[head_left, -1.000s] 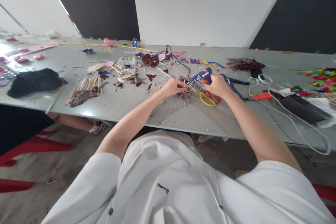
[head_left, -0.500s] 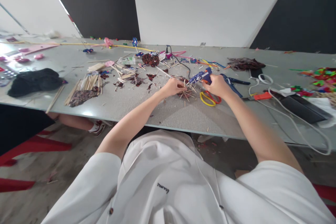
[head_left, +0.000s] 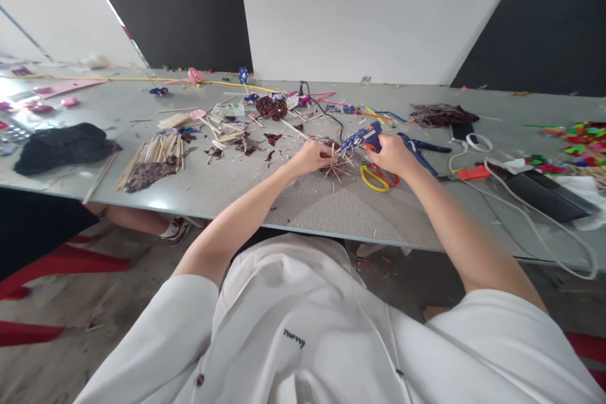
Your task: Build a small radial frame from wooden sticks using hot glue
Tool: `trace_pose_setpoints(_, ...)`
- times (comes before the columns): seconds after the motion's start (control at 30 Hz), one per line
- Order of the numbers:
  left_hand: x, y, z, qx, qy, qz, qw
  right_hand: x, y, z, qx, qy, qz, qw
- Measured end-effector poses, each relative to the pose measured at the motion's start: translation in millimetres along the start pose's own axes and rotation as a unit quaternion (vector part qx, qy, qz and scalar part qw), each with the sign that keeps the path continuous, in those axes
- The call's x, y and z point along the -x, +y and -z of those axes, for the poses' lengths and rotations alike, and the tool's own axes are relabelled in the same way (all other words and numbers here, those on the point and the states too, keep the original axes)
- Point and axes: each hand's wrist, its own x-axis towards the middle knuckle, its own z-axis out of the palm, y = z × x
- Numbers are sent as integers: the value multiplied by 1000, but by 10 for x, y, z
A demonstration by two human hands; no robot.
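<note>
My right hand [head_left: 391, 153] is wrapped round the handle of a blue glue gun [head_left: 363, 137], whose nozzle points left and down. The nozzle's tip is close to a dark reddish ball stuck with thin wooden sticks [head_left: 337, 170]; whether it touches cannot be made out. My left hand [head_left: 313, 158] is closed at the ball's left side, with its fingertips pinched on one of the sticks. Just below the glue gun lie scissors [head_left: 376, 178] with yellow and red handles. Blue-handled pliers [head_left: 419, 150] rest beside my right wrist.
Cut sticks and dark fabric scraps [head_left: 272, 138] lie left of my hands. Further left are a bundle of sticks [head_left: 161, 158] and a black cloth [head_left: 66, 148]. A white cable [head_left: 534, 227] loops over the right table edge. Another person's leg [head_left: 137, 219] shows below the table.
</note>
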Motion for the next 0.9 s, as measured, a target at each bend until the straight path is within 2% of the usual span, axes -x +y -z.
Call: trace_pose_setpoints(0.9,0,-2,1,0,0,0,1000,-1,-8,11,-2,-5,-7,1000)
